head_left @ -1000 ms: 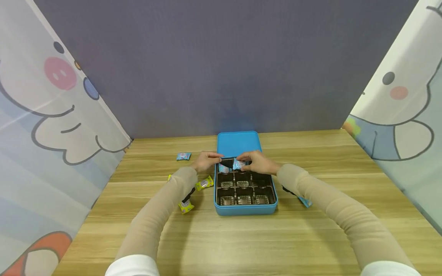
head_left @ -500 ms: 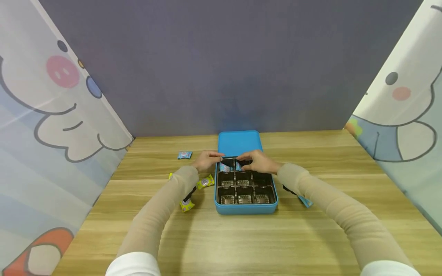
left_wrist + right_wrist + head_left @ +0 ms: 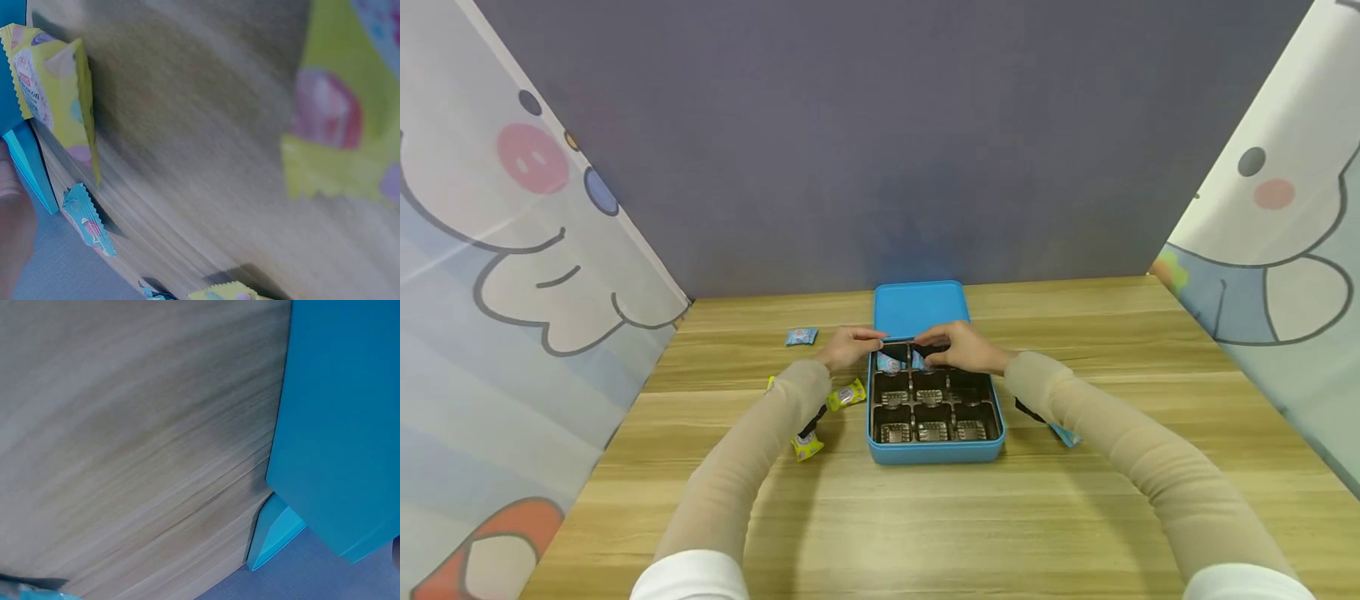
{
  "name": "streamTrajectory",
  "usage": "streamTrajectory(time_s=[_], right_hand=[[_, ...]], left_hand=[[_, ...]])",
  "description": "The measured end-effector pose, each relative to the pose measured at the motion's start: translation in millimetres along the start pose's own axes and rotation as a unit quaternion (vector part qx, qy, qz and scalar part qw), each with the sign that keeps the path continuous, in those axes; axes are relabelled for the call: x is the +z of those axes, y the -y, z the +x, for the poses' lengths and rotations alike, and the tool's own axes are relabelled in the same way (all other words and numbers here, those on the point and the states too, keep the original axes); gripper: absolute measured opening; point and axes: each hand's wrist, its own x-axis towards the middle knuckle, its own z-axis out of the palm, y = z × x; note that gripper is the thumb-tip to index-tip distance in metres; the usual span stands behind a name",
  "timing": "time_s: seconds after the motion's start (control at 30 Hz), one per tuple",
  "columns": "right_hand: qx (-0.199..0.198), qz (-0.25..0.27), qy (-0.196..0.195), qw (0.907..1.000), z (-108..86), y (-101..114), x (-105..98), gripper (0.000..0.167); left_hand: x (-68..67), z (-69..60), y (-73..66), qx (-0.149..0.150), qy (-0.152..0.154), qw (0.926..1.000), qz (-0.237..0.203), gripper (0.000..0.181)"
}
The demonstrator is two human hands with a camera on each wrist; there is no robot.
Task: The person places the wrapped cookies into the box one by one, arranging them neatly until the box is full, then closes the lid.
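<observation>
A blue box (image 3: 936, 454) holds a dark plastic tray (image 3: 912, 405) with several compartments. At its back left corner, my left hand (image 3: 847, 347) pinches the rim between thumb and fingers. One blue-wrapped candy (image 3: 890, 363) lies in the back left compartment, beside those fingertips. My right hand (image 3: 964, 348) reaches into the back middle compartment, thumb and fingers around a second blue-wrapped candy (image 3: 918, 361), partly hidden by the thumb. The left wrist view shows part of my left hand (image 3: 14, 231) against the box; the right wrist view shows mostly the box's side (image 3: 344, 425).
The blue lid (image 3: 921, 307) lies behind the box. Yellow-wrapped candies (image 3: 847, 394) are scattered left of it, some partly under my left forearm. A blue-wrapped candy (image 3: 801, 336) lies at the back left, another (image 3: 1064, 435) beside my right forearm. A grey partition (image 3: 895, 150) stands behind the table.
The candy in my right hand has gone down into the back middle compartment, and the hand has shifted slightly right. My left hand stays at the box corner.
</observation>
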Motion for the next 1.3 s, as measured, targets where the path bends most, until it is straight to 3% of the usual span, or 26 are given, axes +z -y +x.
streamTrajectory(time_s=[0.23, 0.47, 1.03, 1.3], right_hand=[[-0.016, 0.016, -0.013, 0.9997, -3.6, -1.1, -9.3, 0.041], [-0.033, 0.026, -0.032, 0.9986, -12.6, -0.6, -25.1, 0.043], [-0.009, 0.019, -0.042, 0.9989, -40.2, -9.9, -61.9, 0.042], [0.011, -0.009, -0.077, 0.9969, -56.0, -17.4, -76.3, 0.04]], left_hand=[[1.2, 0.8, -0.1, -0.009, -0.003, 1.0, 0.001, 0.03], [0.2, 1.6, -0.6, 0.001, -0.003, 1.0, -0.007, 0.03], [2.3, 1.7, 3.0, -0.011, -0.002, 0.9999, -0.006, 0.028], [2.9, 3.5, 4.1, -0.006, -0.011, 0.9999, -0.005, 0.028]])
